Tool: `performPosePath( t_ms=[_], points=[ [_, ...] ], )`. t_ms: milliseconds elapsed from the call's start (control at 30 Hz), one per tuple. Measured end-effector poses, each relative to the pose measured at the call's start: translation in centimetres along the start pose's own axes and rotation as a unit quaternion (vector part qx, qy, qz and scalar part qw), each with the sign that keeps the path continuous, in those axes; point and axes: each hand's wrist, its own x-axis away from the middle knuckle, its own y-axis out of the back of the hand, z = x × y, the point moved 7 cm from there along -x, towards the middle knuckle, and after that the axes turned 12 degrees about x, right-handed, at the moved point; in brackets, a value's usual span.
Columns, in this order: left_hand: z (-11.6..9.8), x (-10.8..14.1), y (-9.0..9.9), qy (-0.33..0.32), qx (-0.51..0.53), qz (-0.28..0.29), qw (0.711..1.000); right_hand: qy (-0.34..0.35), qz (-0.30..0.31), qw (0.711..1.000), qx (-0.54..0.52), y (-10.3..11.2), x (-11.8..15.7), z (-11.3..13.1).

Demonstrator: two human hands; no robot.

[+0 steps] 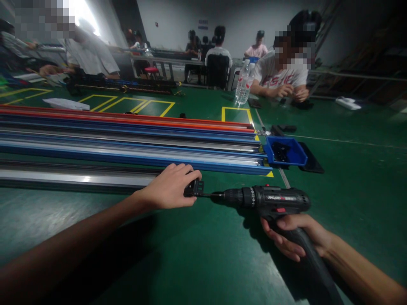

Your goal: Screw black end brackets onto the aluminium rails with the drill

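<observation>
A black and silver rail (85,177) lies across the left of the green table. My left hand (171,185) is closed round its right end, where a small black end piece (199,187) shows past my fingertips. My right hand (291,237) grips the handle of a black power drill (280,199), which lies level and points left. The thin bit of the drill reaches the end piece. Just behind the rail run several long blue rails (190,154) and an orange-red one (190,122), side by side.
A blue bin (288,151) with small black parts stands right of the rails, beside a dark flat item (310,157). Two plastic bottles (243,84) stand further back. A person (280,72) works across the table, another (90,53) at the back left.
</observation>
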Motion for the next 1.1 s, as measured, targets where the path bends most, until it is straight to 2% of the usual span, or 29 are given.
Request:
performPosePath(
  t_ms=[1100],
  points=[
    [-0.01, 0.07, -0.16, -0.002, -0.009, -0.002, 1.0, -0.004, -0.006, 1.0, -0.007, -0.02, -0.01, -0.06]
  ],
)
